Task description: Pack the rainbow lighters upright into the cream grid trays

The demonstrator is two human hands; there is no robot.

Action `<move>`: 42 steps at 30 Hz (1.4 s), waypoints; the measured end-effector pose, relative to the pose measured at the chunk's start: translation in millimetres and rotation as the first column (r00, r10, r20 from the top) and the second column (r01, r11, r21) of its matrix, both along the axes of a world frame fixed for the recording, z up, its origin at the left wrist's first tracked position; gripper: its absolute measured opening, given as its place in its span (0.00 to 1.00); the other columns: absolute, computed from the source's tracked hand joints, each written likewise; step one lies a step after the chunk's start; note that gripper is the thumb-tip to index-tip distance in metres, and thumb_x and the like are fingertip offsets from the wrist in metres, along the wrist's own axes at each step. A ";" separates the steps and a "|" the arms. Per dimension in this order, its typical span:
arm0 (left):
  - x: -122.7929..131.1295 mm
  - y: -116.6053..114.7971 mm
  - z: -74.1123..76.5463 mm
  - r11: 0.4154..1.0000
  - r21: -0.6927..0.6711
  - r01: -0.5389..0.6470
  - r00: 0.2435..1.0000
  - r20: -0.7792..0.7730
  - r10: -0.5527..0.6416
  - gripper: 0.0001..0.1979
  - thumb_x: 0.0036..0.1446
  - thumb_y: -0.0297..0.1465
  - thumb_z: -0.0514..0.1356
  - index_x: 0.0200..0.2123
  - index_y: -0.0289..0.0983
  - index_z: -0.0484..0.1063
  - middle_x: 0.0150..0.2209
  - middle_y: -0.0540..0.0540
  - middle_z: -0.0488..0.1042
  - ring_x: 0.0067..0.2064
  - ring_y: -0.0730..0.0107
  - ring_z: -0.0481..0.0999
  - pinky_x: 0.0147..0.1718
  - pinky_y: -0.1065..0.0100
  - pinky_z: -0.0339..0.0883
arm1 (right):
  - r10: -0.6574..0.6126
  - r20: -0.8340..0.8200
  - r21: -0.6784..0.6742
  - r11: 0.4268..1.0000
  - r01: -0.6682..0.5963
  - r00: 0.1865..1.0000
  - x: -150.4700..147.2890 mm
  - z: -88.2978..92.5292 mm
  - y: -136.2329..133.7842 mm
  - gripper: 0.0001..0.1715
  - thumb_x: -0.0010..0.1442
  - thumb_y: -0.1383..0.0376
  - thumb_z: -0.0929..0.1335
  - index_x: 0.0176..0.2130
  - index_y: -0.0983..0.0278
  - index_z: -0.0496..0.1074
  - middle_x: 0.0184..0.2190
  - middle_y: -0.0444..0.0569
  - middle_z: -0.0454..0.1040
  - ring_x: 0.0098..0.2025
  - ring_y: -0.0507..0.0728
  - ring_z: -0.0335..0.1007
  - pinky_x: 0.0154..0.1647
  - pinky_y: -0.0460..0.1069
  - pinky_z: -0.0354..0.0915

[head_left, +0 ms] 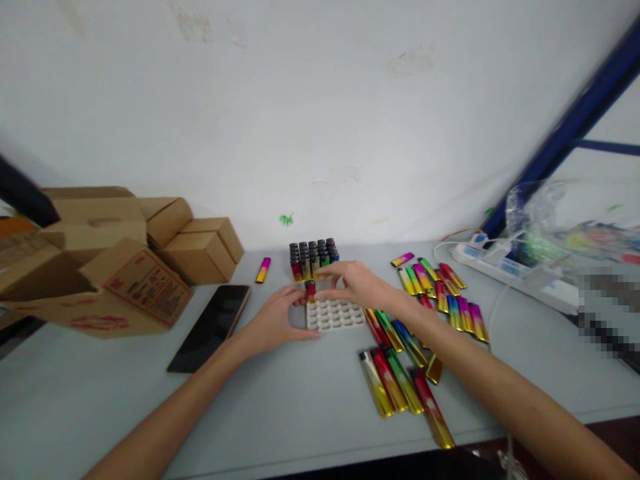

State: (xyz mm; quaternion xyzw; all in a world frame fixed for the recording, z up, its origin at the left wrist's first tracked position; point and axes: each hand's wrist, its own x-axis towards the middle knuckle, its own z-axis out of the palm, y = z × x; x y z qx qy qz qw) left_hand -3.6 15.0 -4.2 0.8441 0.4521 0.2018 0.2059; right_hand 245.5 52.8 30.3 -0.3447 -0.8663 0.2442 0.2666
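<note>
A white tray (336,316) with rows of holes lies on the table. At its far left corner stands an upright red lighter (311,291) with a black top. My left hand (274,319) is curved around the tray's left end, thumb along the near edge and fingertips beside the red lighter. From the right, my right hand (356,288) reaches over the tray. Its thumb tip is close against the lighter and its index finger is held apart above. Just behind, a block of upright lighters (314,259) with black tops stands near the wall.
Many loose shiny lighters (395,380) lie on the right, under and around my right forearm. A single lighter (263,270) lies left of the block. A black phone (210,328), cardboard boxes (145,267) and a power strip (520,277) are farther out.
</note>
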 end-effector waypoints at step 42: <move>0.2 3.0 5.9 1.000 -0.009 -0.021 1.000 -0.018 0.020 0.25 0.51 0.51 0.72 0.40 0.39 0.73 0.40 0.46 0.75 0.42 0.57 0.76 0.45 0.61 0.73 | -0.505 -0.620 -0.737 0.637 -0.226 0.600 62.4 -20.7 -26.0 0.19 0.57 0.63 0.81 0.49 0.62 0.84 0.57 0.52 0.82 0.55 0.58 0.81 0.66 0.55 0.74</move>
